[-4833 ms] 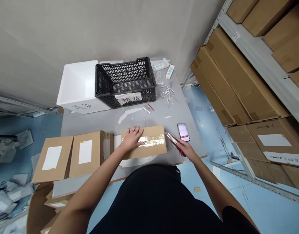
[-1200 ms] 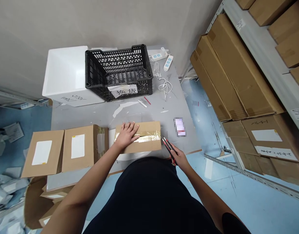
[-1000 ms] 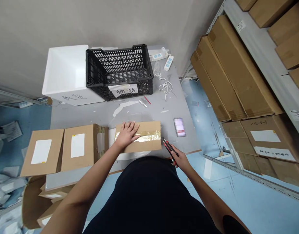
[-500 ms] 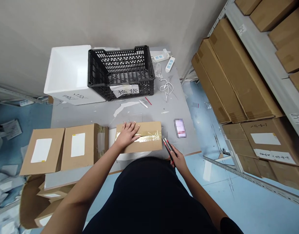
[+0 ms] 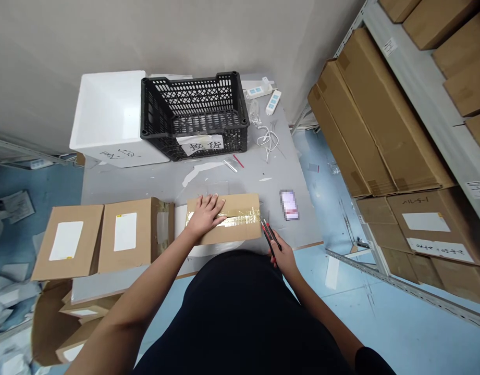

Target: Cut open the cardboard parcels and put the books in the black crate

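Note:
A flat cardboard box (image 5: 240, 232) with shiny tape along its middle lies near the front edge of the grey table. My left hand (image 5: 204, 217) rests on the box's left part, fingers spread. Just right of the box, my right hand (image 5: 283, 254) grips a red and black utility knife (image 5: 270, 237), whose tip is at the box's right end. Whether the blade touches the tape is too small to tell. A phone (image 5: 289, 205) with a blurred screen lies on the table beyond the right hand.
Behind the box stand a black crate (image 5: 208, 127) and a white foam bin (image 5: 110, 114). Two cardboard boxes (image 5: 124, 234) sit at the left. A white cable (image 5: 267, 138) and power strips (image 5: 273, 102) lie at the back right. Shelving (image 5: 419, 67) with cartons is on the right.
My right hand and the knife have shifted very slightly left. My left hand stays on the box.

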Available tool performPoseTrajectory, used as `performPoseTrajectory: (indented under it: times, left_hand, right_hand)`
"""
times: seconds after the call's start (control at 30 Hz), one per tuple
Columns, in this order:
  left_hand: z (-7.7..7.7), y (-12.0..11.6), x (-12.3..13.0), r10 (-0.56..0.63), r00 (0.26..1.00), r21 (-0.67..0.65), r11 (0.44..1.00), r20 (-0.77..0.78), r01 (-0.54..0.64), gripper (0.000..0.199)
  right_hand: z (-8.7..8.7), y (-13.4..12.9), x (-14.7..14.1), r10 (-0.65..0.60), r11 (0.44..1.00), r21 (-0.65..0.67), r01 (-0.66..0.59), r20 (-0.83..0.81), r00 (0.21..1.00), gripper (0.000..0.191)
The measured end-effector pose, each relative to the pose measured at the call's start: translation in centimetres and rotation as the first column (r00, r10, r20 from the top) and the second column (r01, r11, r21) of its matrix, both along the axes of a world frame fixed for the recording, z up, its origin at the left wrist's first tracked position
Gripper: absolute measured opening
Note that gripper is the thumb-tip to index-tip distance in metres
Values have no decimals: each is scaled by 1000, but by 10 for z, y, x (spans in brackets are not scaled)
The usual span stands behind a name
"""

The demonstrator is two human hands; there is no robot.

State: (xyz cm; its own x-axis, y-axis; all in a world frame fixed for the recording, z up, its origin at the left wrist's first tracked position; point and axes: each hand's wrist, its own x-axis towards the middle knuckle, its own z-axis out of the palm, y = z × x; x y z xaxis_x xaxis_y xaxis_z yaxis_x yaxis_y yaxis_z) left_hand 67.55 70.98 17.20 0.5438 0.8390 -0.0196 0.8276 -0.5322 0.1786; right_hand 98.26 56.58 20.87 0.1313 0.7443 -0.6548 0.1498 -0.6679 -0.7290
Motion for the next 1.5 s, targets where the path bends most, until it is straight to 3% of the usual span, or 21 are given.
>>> performPoseTrajectory:
  times: [0.3,0.57,0.7,0.97,1.5]
  left_hand:
    - [2,1,0,0,1000,1,1000,16,0,61]
    - [0,1,-2,0,999,3,1000,38,0,61]
    - [0,1,-2,-3,1000,-3,1000,29,3,60]
    - [3,0,-1,-2,999,-3,1000,32,2,60]
    - [-2,0,-1,6,1000,16,1000,8,-7,61]
  right_hand:
    - [3,-14,8,61,996,-59,-60,19,998,61]
    - [0,-18,6,-73,997,-16,73,-26,997,67]
    - [0,-5,13,-124,991,38,126,-60,990,72]
    - [-14,41,13,-57,993,97,71,-144,988,69]
    - [-18,31,21,-26,999,19,31,-219,975,70]
